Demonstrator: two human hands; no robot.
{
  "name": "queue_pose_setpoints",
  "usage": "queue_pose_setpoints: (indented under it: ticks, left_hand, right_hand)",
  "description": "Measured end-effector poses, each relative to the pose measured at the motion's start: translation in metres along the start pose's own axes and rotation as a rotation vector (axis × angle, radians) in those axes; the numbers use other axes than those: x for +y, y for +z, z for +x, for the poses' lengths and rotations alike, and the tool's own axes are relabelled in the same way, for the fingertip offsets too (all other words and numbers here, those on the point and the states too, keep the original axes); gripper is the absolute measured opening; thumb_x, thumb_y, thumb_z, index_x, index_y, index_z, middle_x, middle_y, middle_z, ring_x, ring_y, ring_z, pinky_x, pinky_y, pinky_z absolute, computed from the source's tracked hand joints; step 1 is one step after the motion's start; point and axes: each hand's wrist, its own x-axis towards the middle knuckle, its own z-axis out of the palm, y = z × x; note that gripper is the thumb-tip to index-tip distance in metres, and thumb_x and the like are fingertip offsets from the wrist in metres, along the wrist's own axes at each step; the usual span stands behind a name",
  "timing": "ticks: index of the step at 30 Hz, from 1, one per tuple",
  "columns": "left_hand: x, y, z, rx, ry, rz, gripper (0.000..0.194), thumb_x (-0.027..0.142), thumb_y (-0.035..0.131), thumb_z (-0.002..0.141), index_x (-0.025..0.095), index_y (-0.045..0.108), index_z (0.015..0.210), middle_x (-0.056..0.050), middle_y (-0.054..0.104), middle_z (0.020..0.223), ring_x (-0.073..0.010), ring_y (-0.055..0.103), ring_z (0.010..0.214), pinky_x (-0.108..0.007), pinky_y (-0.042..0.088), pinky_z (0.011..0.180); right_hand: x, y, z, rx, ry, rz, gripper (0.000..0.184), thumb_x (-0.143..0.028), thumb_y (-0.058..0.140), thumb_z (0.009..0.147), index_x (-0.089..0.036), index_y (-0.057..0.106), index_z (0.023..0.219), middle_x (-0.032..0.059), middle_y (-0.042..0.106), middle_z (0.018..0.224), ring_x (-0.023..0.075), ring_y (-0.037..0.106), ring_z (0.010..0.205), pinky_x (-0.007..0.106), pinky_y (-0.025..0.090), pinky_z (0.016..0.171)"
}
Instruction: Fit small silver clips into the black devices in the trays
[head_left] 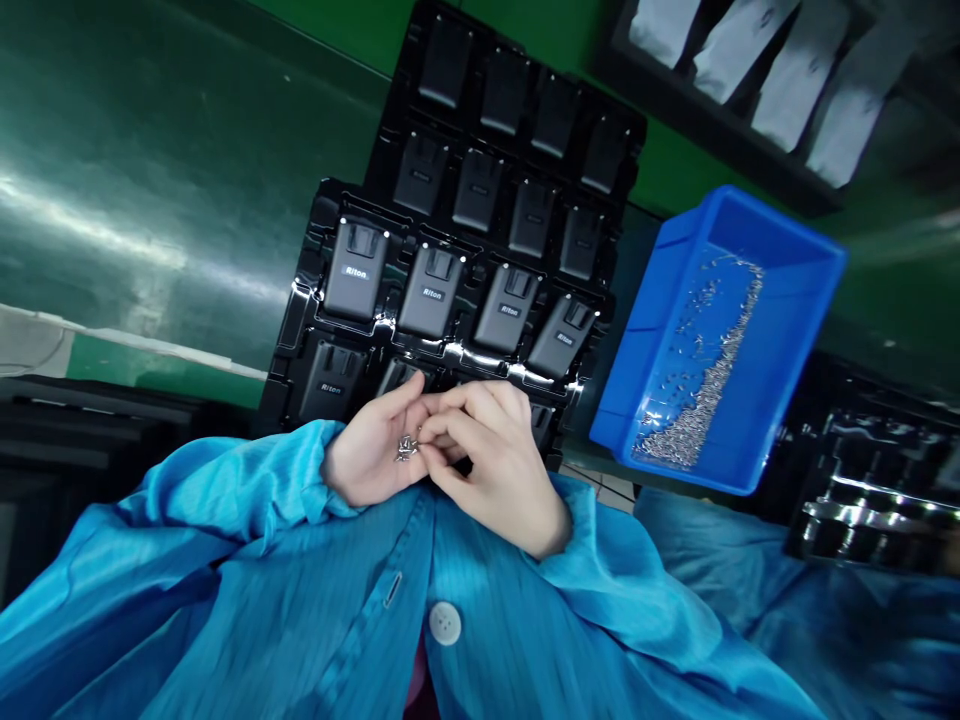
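The left hand (371,445), palm up and loosely cupped, carries small metal pieces (407,448); the right hand's (499,460) bent fingers are at them, but whether they pinch any I cannot tell. Beyond, 4 Riton units (430,303) line a black tray (303,288), near a blue bin (645,335).

Over the near end of the black tray (301,290), the left hand (373,452) cups small metal pieces (406,449) beside the right hand (501,465); right of the tray, a blue bin (651,325).
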Motion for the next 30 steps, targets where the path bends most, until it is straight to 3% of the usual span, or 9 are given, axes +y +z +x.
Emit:
queue_pose_setpoints:
  ticks: [8, 16, 18, 22, 27, 30]
  left_hand:
    - [0.0, 0.001, 0.0, -0.018, 0.011, 0.037, 0.068, 0.041, 0.012, 0.104, 0.01, 0.07, 0.086, -0.007, 0.064, 0.071, -0.0151, 0.063, 0.07, -0.027, 0.049, 0.075]
    - [0.0, -0.002, -0.002, -0.047, 0.006, 0.038, 0.068, 0.04, 0.012, 0.105, 0.009, 0.071, 0.094, -0.008, 0.067, 0.071, -0.0154, 0.067, 0.072, -0.027, 0.05, 0.076]
    - [-0.001, -0.004, -0.002, -0.042, -0.006, 0.053, 0.063, 0.041, 0.016, 0.105, 0.008, 0.07, 0.106, -0.009, 0.072, 0.08, -0.017, 0.07, 0.085, -0.029, 0.049, 0.086]
    - [-0.003, -0.009, -0.002, 0.016, -0.05, 0.085, 0.057, 0.042, 0.025, 0.103, 0.004, 0.056, 0.133, -0.017, 0.067, 0.125, -0.0204, 0.06, 0.123, -0.034, 0.037, 0.111]
    - [-0.003, -0.013, -0.002, 0.015, -0.069, 0.138, 0.064, 0.043, 0.03, 0.102, 0.002, 0.032, 0.151, -0.02, 0.046, 0.149, -0.022, 0.042, 0.141, -0.037, 0.025, 0.12]
    - [-0.003, -0.013, -0.003, 0.029, -0.07, 0.154, 0.066, 0.043, 0.031, 0.101, 0.001, 0.029, 0.152, -0.021, 0.041, 0.153, -0.0228, 0.039, 0.143, -0.037, 0.024, 0.12]
  right_hand:
    - [0.002, -0.008, 0.002, -0.083, -0.013, 0.025, 0.01, -0.011, 0.064, 0.082, -0.021, 0.063, 0.081, 0.0011, 0.061, 0.093, 0.0204, 0.048, 0.096, 0.038, 0.036, 0.088]
    - [0.0, -0.008, 0.002, -0.039, -0.054, 0.028, 0.014, -0.007, 0.062, 0.077, -0.021, 0.06, 0.078, 0.0006, 0.062, 0.09, 0.0196, 0.05, 0.094, 0.039, 0.038, 0.088]
    - [0.005, -0.015, 0.002, 0.034, -0.065, 0.011, 0.012, -0.01, 0.061, 0.079, -0.021, 0.06, 0.08, 0.001, 0.061, 0.09, 0.0195, 0.052, 0.093, 0.039, 0.039, 0.087]
    - [0.029, -0.029, 0.007, 0.192, -0.042, -0.201, 0.007, -0.015, 0.062, 0.083, -0.021, 0.063, 0.083, 0.0033, 0.06, 0.091, 0.0211, 0.053, 0.093, 0.039, 0.04, 0.085]
    - [0.056, -0.022, 0.019, 0.105, -0.13, -0.419, 0.007, -0.015, 0.061, 0.086, -0.021, 0.064, 0.082, 0.0046, 0.061, 0.09, 0.0226, 0.05, 0.094, 0.038, 0.039, 0.083]
    - [0.058, -0.018, 0.023, 0.082, -0.196, -0.52, 0.01, -0.015, 0.058, 0.089, -0.02, 0.064, 0.082, 0.0051, 0.063, 0.09, 0.0227, 0.049, 0.094, 0.038, 0.039, 0.084]
